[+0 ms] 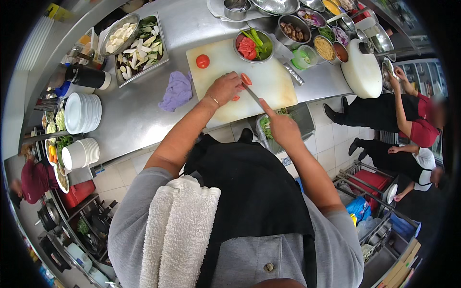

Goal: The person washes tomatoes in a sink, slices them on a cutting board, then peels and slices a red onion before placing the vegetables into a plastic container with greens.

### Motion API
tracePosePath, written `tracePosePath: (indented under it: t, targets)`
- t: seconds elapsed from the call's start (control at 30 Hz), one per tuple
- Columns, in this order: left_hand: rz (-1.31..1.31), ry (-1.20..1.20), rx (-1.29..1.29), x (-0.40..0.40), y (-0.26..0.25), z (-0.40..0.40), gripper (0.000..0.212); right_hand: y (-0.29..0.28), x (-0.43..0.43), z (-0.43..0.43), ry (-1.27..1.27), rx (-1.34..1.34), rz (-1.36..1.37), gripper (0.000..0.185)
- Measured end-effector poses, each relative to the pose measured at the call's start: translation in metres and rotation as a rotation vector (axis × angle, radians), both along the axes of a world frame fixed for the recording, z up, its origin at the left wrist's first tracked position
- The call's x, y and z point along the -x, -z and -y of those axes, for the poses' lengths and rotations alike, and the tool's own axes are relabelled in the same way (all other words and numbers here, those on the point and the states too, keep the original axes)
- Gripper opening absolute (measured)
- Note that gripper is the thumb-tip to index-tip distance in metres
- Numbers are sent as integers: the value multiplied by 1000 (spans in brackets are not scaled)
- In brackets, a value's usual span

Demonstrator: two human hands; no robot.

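My right hand grips a kitchen knife, its index finger laid along the blade's spine. The blade's tip meets a cut tomato piece on the pale cutting board. Bunched over the board, my left hand holds a piece of tomato with its fingertips beside the blade. Another tomato piece lies just under that hand. A whole tomato rests near the board's upper left corner. At the board's top edge stands a steel bowl with tomato pieces and green peppers.
A purple cloth lies left of the board, below a steel tray of cut eggplant. Right of the board are a metal-handled utensil and several food containers. A scrap bin stands below the counter edge. Co-workers stand at both sides.
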State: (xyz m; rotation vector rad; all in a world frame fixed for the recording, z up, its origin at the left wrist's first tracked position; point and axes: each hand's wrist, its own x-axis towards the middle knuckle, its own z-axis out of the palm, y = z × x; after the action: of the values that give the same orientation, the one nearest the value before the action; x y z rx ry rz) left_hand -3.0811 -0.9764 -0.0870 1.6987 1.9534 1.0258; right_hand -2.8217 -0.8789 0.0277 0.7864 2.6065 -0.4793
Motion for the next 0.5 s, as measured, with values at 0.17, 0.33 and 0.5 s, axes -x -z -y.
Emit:
tracePosePath:
  t: [0.17, 0.33, 0.5]
  targets:
    - [-204, -27, 17, 8, -14, 19, 33, 22, 1, -20, 19, 72, -91, 79]
    - [20, -230, 328, 9, -42, 75, 93, -14, -23, 2, 25, -157, -113, 74]
    - [65, 11, 329, 15, -25, 39, 117, 42, -72, 9, 404, 332, -483, 73]
